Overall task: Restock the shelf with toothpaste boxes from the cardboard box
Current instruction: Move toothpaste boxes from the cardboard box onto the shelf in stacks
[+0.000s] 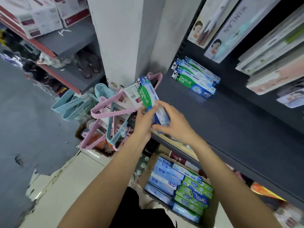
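Cardboard box on the floor: well stocked with flat-packed blue and green cartons. Above it, left hand and right hand are both clamped on the near end of a toothpaste box, held beside the shelf edge. Judged light, rigid, crushable; best gripped on long sides. Three boxes already shelved.

Bare shelf before stacked toothpaste boxes; hangers crowd left
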Motion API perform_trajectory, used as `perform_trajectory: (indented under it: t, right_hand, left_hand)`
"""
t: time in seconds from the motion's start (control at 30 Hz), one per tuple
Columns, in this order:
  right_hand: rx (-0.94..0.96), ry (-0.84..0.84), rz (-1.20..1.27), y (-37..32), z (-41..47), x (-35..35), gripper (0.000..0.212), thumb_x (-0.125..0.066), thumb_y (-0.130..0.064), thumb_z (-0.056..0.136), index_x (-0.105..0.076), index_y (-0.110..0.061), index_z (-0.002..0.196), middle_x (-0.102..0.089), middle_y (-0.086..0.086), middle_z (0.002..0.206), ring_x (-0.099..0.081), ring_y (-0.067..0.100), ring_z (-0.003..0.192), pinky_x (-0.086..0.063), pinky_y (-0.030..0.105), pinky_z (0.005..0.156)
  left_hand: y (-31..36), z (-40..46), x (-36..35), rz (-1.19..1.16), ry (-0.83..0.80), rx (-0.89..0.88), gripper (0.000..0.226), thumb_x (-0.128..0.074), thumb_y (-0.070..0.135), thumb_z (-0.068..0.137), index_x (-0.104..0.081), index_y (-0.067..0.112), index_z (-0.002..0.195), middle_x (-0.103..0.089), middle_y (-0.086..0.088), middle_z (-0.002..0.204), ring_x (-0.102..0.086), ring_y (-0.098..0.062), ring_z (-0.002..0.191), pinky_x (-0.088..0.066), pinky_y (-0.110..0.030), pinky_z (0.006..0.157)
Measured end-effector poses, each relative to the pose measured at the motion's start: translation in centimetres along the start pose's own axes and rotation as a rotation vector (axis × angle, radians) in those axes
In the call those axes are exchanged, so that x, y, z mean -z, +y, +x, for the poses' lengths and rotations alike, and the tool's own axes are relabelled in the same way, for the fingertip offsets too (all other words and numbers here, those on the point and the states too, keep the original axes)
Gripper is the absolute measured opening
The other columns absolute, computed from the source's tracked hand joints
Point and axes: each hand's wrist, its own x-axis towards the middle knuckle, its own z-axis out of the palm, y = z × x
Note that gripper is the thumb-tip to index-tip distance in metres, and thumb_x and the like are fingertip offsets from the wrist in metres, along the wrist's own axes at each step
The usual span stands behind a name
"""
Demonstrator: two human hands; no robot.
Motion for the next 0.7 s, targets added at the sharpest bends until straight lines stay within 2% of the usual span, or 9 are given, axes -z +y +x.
perform_trajectory:
  t: [0.07,0.1,0.17,0.23,0.3,0.4,0.5,0.63,0.7]
  right_hand:
    - [-0.011,0.197,-0.194,1.6,0.4,1.4,0.069,-0.071,-0.025,0.08,-0.038,-0.035,0.139,-0.054,-0.003,0.132,-0.053,0.017,0.118,-0.046,0.039,0.093]
    - [-0.008,0.278,-0.213,2.5,0.8,2.3,0.065,-0.069,-0.019,0.081,-0.041,-0.033,0.138,-0.055,-0.003,0.131,-0.054,0.019,0.117,-0.046,0.039,0.093]
    - [-0.009,0.375,-0.239,4.4,1.9,4.5,0.061,-0.066,-0.007,0.083,-0.046,-0.026,0.137,-0.055,-0.001,0.133,-0.052,0.02,0.12,-0.043,0.035,0.097]
    - [-0.033,0.411,-0.344,6.5,3.7,6.6,0.059,-0.063,-0.001,0.084,-0.047,-0.021,0.137,-0.053,0.004,0.136,-0.049,0.024,0.123,-0.038,0.033,0.1]
    - [-0.055,0.401,-0.415,8.3,5.6,8.1,0.058,-0.059,0.002,0.085,-0.047,-0.02,0.138,-0.051,0.006,0.137,-0.046,0.029,0.124,-0.036,0.038,0.103]
    - [-0.141,0.436,-0.637,10.6,7.3,9.0,0.051,-0.059,-0.002,0.086,-0.051,-0.02,0.133,-0.048,0.008,0.138,-0.038,0.032,0.127,-0.029,0.048,0.108]
    - [-0.235,0.53,-0.706,11.5,6.8,8.2,0.041,-0.059,-0.006,0.086,-0.058,-0.017,0.126,-0.043,0.014,0.14,-0.035,0.036,0.129,-0.023,0.053,0.111]
    - [-0.026,0.672,-0.5,9.4,0.7,3.3,0.025,-0.054,-0.011,0.087,-0.067,-0.012,0.108,-0.061,0.01,0.116,-0.054,0.032,0.107,-0.045,0.044,0.09]
    - [-0.029,0.687,-0.443,8.7,-5.0,-0.6,0.022,-0.05,-0.018,0.087,-0.069,-0.015,0.098,-0.069,0.004,0.093,-0.063,0.026,0.084,-0.051,0.035,0.071]
  left_hand:
    - [0.1,0.9,-2.0,0.008,-0.083,0.054,0.035,-0.058,0.029,0.093,-0.053,0.007,0.12,-0.066,-0.007,0.107,-0.065,-0.011,0.088,-0.053,-0.026,0.066]
    - [0.2,1.4,-2.8,0.109,-0.12,0.056,0.038,-0.054,0.037,0.094,-0.053,0.01,0.122,-0.064,-0.006,0.115,-0.061,-0.012,0.098,-0.05,-0.026,0.073]
    - [-0.2,3.1,-3.4,0.575,-0.145,-0.094,0.047,-0.047,0.049,0.094,-0.05,0.018,0.13,-0.057,0.0,0.129,-0.051,-0.013,0.116,-0.039,-0.031,0.092]
    - [-0.5,4.8,-2.8,1.186,-0.095,-0.369,0.052,-0.047,0.051,0.092,-0.044,0.025,0.137,-0.053,0.003,0.137,-0.044,-0.016,0.128,-0.022,-0.04,0.112]
    - [-0.6,6.0,-2.2,1.479,-0.086,-0.512,0.054,-0.047,0.049,0.091,-0.038,0.029,0.141,-0.05,0.001,0.139,-0.037,-0.018,0.134,-0.007,-0.047,0.117]
    - [-0.7,6.6,-2.2,1.609,-0.104,-0.544,0.058,-0.047,0.045,0.092,-0.031,0.026,0.144,-0.048,-0.003,0.141,-0.035,-0.02,0.136,-0.002,-0.048,0.115]
    - [-0.8,6.5,-2.3,1.691,-0.103,-0.636,0.057,-0.048,0.04,0.091,-0.033,0.022,0.143,-0.049,-0.005,0.14,-0.038,-0.023,0.133,-0.01,-0.048,0.115]
    - [-2.6,4.3,-0.8,1.486,-0.156,-0.92,0.04,-0.05,0.03,0.087,-0.055,0.015,0.124,-0.065,-0.002,0.113,-0.055,-0.028,0.107,-0.041,-0.039,0.092]
    - [-4.7,1.8,0.4,1.342,-0.202,-0.968,0.033,-0.054,0.023,0.085,-0.06,0.015,0.116,-0.067,0.004,0.098,-0.056,-0.023,0.094,-0.046,-0.036,0.08]
